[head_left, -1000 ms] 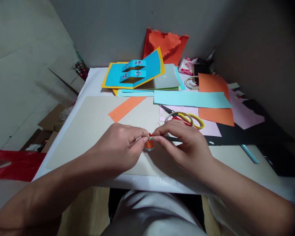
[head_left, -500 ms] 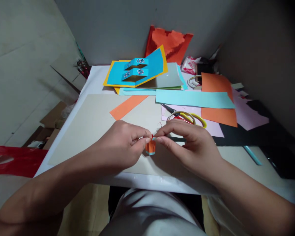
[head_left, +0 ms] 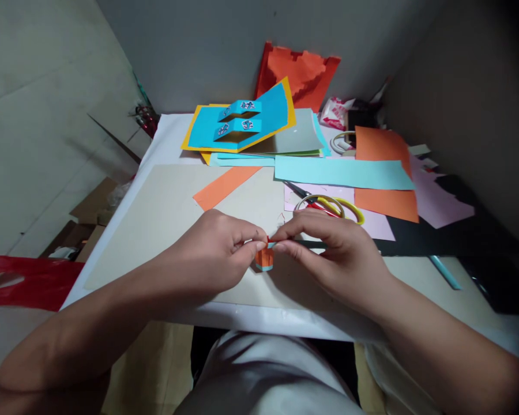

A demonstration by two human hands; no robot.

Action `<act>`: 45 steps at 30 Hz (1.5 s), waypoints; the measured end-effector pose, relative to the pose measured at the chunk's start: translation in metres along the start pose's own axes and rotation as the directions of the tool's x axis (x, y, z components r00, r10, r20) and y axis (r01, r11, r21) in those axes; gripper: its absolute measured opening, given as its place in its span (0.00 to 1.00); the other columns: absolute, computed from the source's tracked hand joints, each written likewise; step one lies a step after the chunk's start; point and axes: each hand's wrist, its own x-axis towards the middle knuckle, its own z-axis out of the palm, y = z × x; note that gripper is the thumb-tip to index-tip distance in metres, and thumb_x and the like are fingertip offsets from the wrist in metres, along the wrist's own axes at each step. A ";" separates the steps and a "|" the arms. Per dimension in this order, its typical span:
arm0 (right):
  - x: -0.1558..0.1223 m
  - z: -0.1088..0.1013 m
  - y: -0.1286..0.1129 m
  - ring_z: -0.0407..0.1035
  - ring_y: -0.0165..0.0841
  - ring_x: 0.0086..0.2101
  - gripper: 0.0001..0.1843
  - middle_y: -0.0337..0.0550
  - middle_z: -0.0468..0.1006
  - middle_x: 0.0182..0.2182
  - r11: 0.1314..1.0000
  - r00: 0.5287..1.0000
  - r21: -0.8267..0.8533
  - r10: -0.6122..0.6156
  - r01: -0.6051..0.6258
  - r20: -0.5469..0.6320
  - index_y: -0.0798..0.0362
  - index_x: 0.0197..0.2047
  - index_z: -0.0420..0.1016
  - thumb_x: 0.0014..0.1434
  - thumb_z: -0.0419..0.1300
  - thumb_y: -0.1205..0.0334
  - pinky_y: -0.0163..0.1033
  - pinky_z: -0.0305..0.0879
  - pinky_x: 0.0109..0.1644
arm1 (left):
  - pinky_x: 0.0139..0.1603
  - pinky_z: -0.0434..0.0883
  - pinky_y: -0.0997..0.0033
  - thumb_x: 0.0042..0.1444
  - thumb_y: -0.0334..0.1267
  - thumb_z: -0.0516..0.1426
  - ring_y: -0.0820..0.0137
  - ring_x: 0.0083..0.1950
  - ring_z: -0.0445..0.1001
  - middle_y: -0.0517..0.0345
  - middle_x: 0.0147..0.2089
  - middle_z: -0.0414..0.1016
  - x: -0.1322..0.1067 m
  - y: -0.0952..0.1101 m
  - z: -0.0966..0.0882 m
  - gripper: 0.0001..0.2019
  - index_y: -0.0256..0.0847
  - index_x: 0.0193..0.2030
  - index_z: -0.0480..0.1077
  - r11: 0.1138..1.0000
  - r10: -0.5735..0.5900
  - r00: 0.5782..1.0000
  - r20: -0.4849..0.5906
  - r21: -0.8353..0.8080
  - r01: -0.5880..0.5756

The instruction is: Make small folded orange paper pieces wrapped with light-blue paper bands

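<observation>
Between my two hands hangs a small orange paper piece [head_left: 265, 259] with light blue bands at its top and bottom, low over the grey board [head_left: 155, 230]. My left hand [head_left: 225, 248] pinches its upper left edge between thumb and forefinger. From the other side my right hand [head_left: 328, 253] pinches the upper right edge. A tiny red bit shows at the top, between the fingertips; what it is I cannot make out. Just beyond my right hand lie scissors [head_left: 350, 212] with yellow and red handles, and a tape roll rests over them.
Behind stands a blue and yellow pop-up card [head_left: 263, 118] on stacked paper. An orange strip [head_left: 225, 187] lies on the board. Right of it are a light blue strip [head_left: 341, 173], orange sheets [head_left: 384, 150], pink paper [head_left: 445, 202] and black paper [head_left: 441, 239]. A red bag [head_left: 26, 282] is at left.
Both hands keep their pinch on the small orange paper piece, almost in the same place. The view has shifted very slightly.
</observation>
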 end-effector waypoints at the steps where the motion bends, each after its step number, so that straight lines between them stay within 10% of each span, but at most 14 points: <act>1: 0.000 0.000 0.000 0.71 0.29 0.31 0.07 0.37 0.80 0.29 1.000 1.000 0.002 0.000 0.000 0.001 0.54 0.33 0.78 0.59 0.63 0.74 0.37 0.62 0.40 | 0.27 0.60 0.78 0.63 0.34 0.52 0.79 0.27 0.64 0.69 0.24 0.69 0.000 0.000 0.000 0.13 0.41 0.31 0.76 1.000 -0.001 1.000 -0.001 -0.004 0.001; 31: -0.001 0.005 0.001 0.71 0.33 0.32 0.08 0.40 0.80 0.29 0.997 0.996 -0.059 -0.050 0.046 -0.073 0.52 0.33 0.76 0.59 0.61 0.75 0.41 0.64 0.40 | 0.27 0.61 0.79 0.60 0.37 0.55 0.76 0.28 0.64 0.65 0.27 0.73 0.000 0.002 -0.001 0.11 0.43 0.32 0.78 0.978 -0.119 0.993 0.014 -0.172 0.120; 39: -0.001 0.009 -0.001 0.72 0.34 0.33 0.10 0.39 0.79 0.29 0.996 0.995 -0.073 -0.053 0.046 -0.090 0.49 0.33 0.73 0.59 0.60 0.75 0.43 0.65 0.41 | 0.18 0.45 0.79 0.55 0.41 0.60 0.79 0.20 0.46 0.68 0.19 0.46 -0.001 0.010 -0.002 0.08 0.41 0.31 0.79 0.927 -0.273 0.962 -0.008 -0.268 0.261; 45: -0.001 0.006 -0.003 0.72 0.34 0.32 0.09 0.39 0.80 0.28 0.996 0.994 -0.055 -0.072 0.068 -0.080 0.51 0.33 0.73 0.59 0.60 0.75 0.43 0.64 0.42 | 0.18 0.52 0.80 0.57 0.37 0.59 0.79 0.19 0.55 0.66 0.18 0.58 -0.001 0.006 0.001 0.08 0.40 0.31 0.79 0.924 -0.196 0.980 -0.032 -0.339 0.174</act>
